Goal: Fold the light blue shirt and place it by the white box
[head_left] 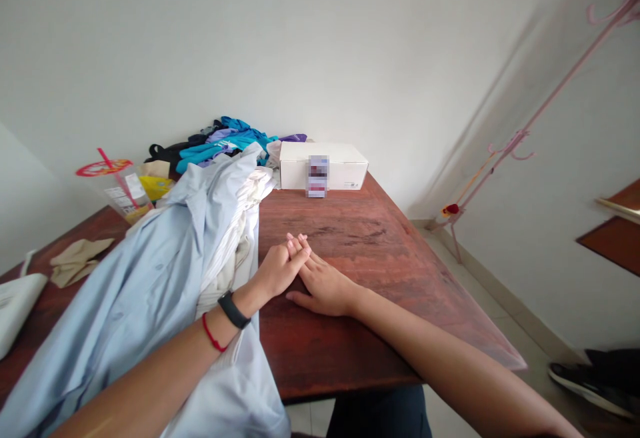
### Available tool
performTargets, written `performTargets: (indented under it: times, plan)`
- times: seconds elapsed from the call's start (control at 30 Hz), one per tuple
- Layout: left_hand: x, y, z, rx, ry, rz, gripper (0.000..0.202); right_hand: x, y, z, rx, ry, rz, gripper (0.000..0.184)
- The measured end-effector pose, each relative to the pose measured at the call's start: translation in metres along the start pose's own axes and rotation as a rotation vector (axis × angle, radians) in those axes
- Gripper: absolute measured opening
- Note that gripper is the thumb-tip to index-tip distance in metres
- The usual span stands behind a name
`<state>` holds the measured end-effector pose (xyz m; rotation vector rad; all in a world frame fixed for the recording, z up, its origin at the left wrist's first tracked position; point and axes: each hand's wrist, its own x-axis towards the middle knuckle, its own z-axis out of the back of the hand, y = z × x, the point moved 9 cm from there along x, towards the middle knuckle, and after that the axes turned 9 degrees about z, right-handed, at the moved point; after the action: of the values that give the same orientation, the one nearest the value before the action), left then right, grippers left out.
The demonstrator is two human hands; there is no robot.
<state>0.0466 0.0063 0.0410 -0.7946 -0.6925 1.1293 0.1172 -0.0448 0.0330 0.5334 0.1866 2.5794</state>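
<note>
Fingers (315,262) of the right hand (334,288) lie long and pressed together, with the thumb out to the left, apart from them. The left hand (276,270) laps over these fingers. The tips are bunched up, so I cannot tell if the left hand grips or just leans there. Both hands are on the near part of the brown table (360,225). A black watch (234,310) and a red string (213,335) go around the left wrist.

Just left of the hands is a pale blue shirt (165,251), rumpled and running from near to far. White cloth (240,251) shows at its right side, and the left arm crosses over the shirt.

Far past the hands, a white box (343,161) sits near the wall (380,38), with a small blurred thing (317,178) at its front. Left of the box is a heap of clothes (220,141), blue, purple and black. On the far left is a clear cup (123,191) with a red straw (113,168). Nearer lies a tan cloth (80,261). Off to the right stands a pink rack (517,141), with a black shoe (590,388) nearer.
</note>
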Motion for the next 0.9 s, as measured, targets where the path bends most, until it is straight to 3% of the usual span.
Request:
performTargets:
  times: [0.5, 0.57, 0.67, 0.73, 0.77, 0.9]
  plan:
    - [0.003, 0.007, -0.003, 0.026, 0.017, 0.057, 0.051, 0.0, -0.004, 0.004, 0.069, 0.019, -0.029, 0.099]
    - [0.004, 0.002, -0.002, 0.026, 0.055, 0.073, 0.051, 0.0, -0.003, 0.013, 0.096, -0.007, -0.013, 0.097]
    - [-0.006, -0.014, 0.006, 0.076, 0.204, 0.05, 0.052, -0.002, -0.001, 0.027, 0.166, -0.066, 0.021, 0.082]
    - [-0.02, -0.024, 0.023, 0.21, 0.28, 0.037, 0.052, -0.004, -0.006, 0.035, 0.211, -0.128, 0.007, 0.07]
    - [-0.026, -0.027, 0.038, 0.304, 0.261, 0.036, 0.055, -0.006, -0.011, 0.038, 0.226, -0.16, -0.011, 0.065]
    - [-0.041, -0.029, 0.13, 0.729, -0.108, 0.153, 0.07, -0.01, -0.034, 0.039, 0.266, -0.243, -0.096, 0.045]
